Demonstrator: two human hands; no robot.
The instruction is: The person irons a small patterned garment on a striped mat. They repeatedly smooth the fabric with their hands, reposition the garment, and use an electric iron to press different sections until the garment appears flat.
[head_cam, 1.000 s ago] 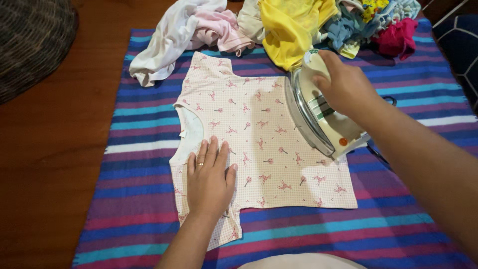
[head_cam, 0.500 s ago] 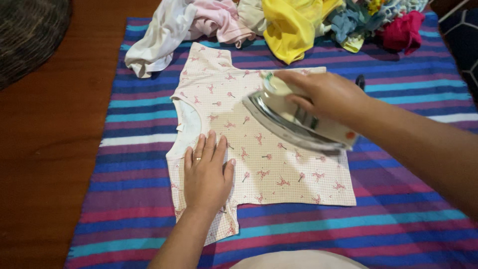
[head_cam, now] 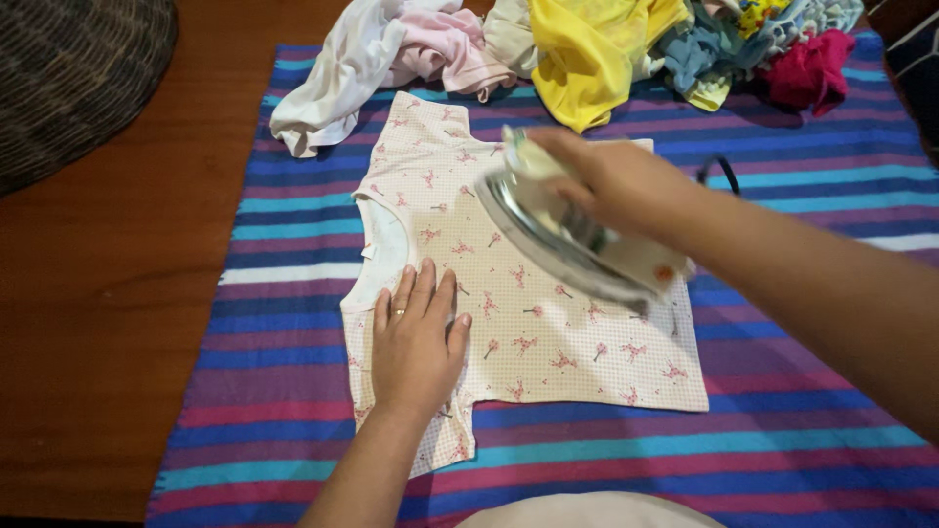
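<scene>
A small pale pink top (head_cam: 548, 337) with a red flower print lies flat on a striped blue, purple and pink cloth (head_cam: 782, 430). My left hand (head_cam: 416, 342) rests flat on the top's lower left part, fingers spread, a ring on one finger. My right hand (head_cam: 611, 181) grips the handle of an electric iron (head_cam: 572, 240), which is tilted over the middle of the top with its shiny soleplate facing left. Whether the soleplate touches the fabric is unclear.
A heap of crumpled clothes lies along the cloth's far edge: white (head_cam: 333, 73), pink (head_cam: 445, 54), yellow (head_cam: 587, 54), blue (head_cam: 704, 49) and magenta (head_cam: 807, 68). A woven basket (head_cam: 73, 78) sits at far left on the brown wooden surface (head_cam: 108, 323). The iron's black cord (head_cam: 719, 166) curls behind my right wrist.
My right hand has carried the iron leftward from the top's right edge to over its middle. My left hand has stayed pressed on the top.
</scene>
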